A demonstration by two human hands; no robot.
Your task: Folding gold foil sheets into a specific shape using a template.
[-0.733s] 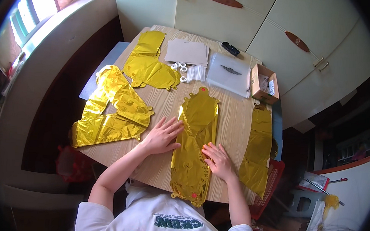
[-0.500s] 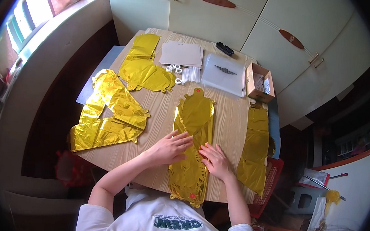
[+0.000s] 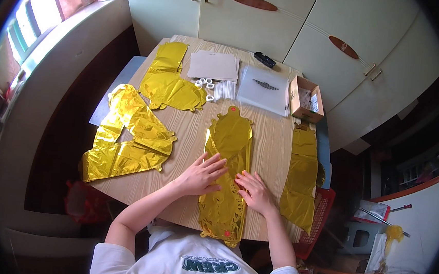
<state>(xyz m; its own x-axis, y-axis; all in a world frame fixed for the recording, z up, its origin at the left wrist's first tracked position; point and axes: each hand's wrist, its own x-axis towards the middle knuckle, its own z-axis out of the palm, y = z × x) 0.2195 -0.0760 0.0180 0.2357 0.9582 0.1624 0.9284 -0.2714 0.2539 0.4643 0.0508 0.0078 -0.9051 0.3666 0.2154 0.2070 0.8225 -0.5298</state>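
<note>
A flat, folded gold foil balloon (image 3: 231,133) lies lengthwise in front of me, its near end at the table's front edge. Small tabs stick out along its outline, and a red spot marks each end. My left hand (image 3: 202,176) rests across its middle from the left, palm down with fingers stretched out. On the balloon's right edge lies my right hand (image 3: 256,191), fingers extended and slightly spread. Neither hand grips anything. To the left is a bent, crinkled gold foil balloon (image 3: 141,154), with another gold foil balloon (image 3: 167,84) behind it.
On the wooden table (image 3: 189,129), a gold foil piece (image 3: 300,174) hangs over the right edge. Farther back are cardboard sheets (image 3: 214,64), white tape rolls (image 3: 209,98), white straws (image 3: 226,90), clear plastic bags (image 3: 264,96), a black object (image 3: 265,59) and an open box (image 3: 304,113).
The view has shifted very slightly. Both hands remain on the balloon in nearly the same pose, and nothing is picked up or let go.
</note>
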